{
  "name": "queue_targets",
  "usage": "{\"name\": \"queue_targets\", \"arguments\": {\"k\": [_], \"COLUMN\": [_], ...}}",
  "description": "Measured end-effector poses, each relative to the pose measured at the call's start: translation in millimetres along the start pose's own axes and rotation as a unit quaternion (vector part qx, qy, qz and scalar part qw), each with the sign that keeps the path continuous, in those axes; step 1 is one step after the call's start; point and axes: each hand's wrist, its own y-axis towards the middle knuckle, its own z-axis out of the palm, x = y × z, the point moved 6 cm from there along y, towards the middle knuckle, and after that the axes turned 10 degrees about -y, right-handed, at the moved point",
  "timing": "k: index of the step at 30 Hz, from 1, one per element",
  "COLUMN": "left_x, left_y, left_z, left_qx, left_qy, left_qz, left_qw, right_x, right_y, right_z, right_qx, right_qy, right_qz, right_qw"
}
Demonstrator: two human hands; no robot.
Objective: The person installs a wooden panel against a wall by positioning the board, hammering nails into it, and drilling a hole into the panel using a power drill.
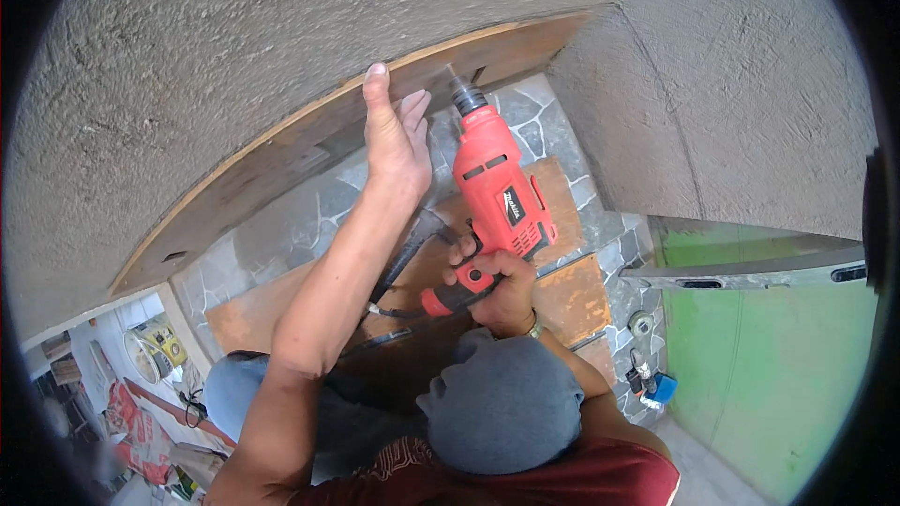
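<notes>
Mid-frame, a likely hefty drill [495,169] is held by its handle [454,297], right hand [509,292] wrapped, left hand [398,145] spread against the board [281,159].

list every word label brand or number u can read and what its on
Red drill: pale lettering on its dark side label is legible, but I don't copy wording or brands.
Container: print on its yellow label is too small to read.
Red-and-white bag: printing too blurred.
Maroon shirt: pale print, unclear whether letters.
</notes>
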Motion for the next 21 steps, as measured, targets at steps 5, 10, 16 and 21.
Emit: {"name": "queue_targets", "arguments": {"k": [5,10,16,21], "left_x": [1.3,2.5,-0.3,0.5], "left_y": [2.4,1.0,9.1,9.0], "left_z": [-1.2,0.1,-6.7,-5.1], "left_qx": [0.015,0.018,0.022,0.026], "left_qy": [0.017,0.019,0.010,0.002], "left_qz": [-0.006,-0.005,-0.001,0.007], "left_qw": [1.000,1.000,1.000,1.000], "right_x": [-1.5,1.9,6.0,3.6], "right_y": [1.8,2.8,-0.2,1.6], "right_z": [-4.1,-7.5,-1.3,-5.0], "right_qx": [-0.012,-0.017,-0.063,-0.002], "right_qy": [-0.018,-0.016,-0.108,-0.053], "right_qz": [0.002,-0.021,-0.018,-0.011], "right_qw": [1.000,1.000,0.992,0.999]}}
